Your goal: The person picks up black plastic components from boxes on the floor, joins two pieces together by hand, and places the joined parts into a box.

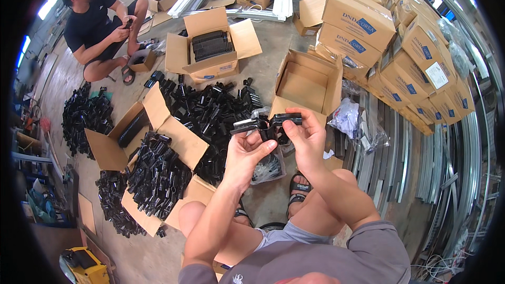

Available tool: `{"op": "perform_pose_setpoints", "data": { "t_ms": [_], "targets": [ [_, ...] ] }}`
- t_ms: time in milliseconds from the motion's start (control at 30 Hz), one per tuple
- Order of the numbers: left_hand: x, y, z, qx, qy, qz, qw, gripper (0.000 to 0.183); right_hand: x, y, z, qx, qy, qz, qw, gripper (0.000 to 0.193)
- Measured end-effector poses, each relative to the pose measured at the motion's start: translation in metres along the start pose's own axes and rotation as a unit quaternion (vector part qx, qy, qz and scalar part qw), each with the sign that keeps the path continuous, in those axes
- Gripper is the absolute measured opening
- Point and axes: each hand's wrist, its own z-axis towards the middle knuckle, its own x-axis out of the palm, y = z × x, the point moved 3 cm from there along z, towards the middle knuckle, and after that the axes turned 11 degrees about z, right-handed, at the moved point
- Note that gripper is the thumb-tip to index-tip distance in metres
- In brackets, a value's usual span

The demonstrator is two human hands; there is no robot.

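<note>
My left hand and my right hand are raised close together in front of my knees. Between the left thumb and fingers is a black plastic bracket with a shiny flat edge. A similar black bracket is pinched in my right hand, its inner end beside or touching the first one; whether they are joined I cannot tell. Fingers hide the undersides of both. Beyond my hands spreads a large heap of loose black parts. Just below them lies a clear plastic bag of small pieces.
At left, an open carton spills black parts. Another carton holds stacked black pieces; a third open carton stands to its right. Stacked sealed boxes and long metal profiles fill the right. A co-worker crouches at far left.
</note>
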Motion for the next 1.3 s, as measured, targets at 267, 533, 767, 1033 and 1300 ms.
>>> {"op": "perform_pose_setpoints", "data": {
  "t_ms": [267,533,767,1033,1300],
  "targets": [
    [-0.015,-0.006,0.003,0.074,-0.023,0.069,0.995,0.039,0.002,-0.006,0.002,0.05,-0.011,0.017,0.999,0.027],
    [-0.036,-0.037,0.003,0.127,-0.091,0.103,0.982,0.04,0.0,-0.027,-0.004,0.125,0.038,-0.061,0.989,0.037],
    [-0.103,-0.085,-0.006,0.24,-0.23,0.163,0.929,0.041,-0.027,-0.084,-0.001,0.198,0.162,-0.245,0.935,0.036],
    [-0.139,-0.083,-0.007,0.192,-0.323,0.04,0.926,0.035,-0.062,-0.141,-0.026,0.334,0.339,-0.513,0.714,0.039],
    [-0.107,-0.084,-0.01,0.182,-0.329,0.241,0.895,0.035,-0.058,-0.163,-0.015,0.355,0.367,-0.556,0.656,0.039]
  ]
}}
